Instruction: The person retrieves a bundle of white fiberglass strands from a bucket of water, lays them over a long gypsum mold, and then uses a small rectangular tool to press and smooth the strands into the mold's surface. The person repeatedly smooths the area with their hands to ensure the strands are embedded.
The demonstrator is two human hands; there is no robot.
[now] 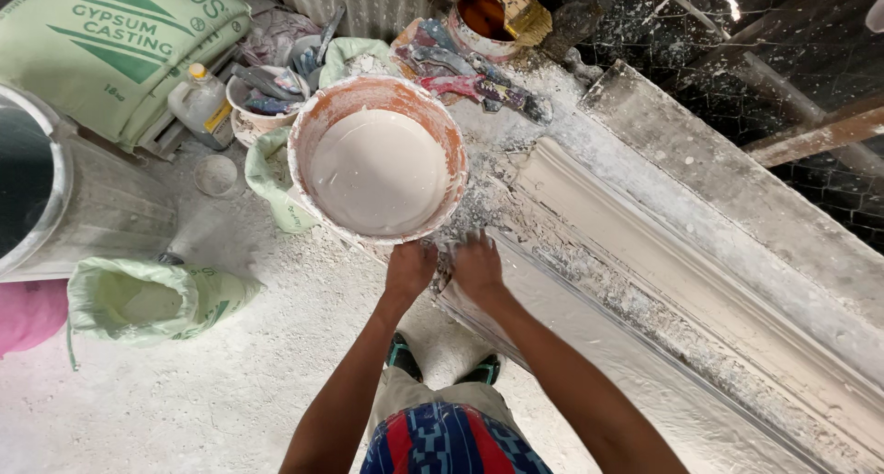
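An orange bucket (318,124) crusted with white plaster stands in front of me, nearly full of smooth off-white liquid plaster (379,172). My left hand (409,268) rests just below the bucket's near rim, fingers curled, apparently touching its base. My right hand (476,264) lies beside it, fingers spread down on the near end of a long plaster cornice mould (645,253). Both hands are dusted white. Whether either one grips anything is hidden by the bucket's edge.
A green sack of gypsum (120,46) lies at the back left, next to a plastic bottle (203,106) and a tub of tools (267,92). A metal drum (55,198) and an open green bag (152,299) stand at left. Another bucket (483,18) sits behind.
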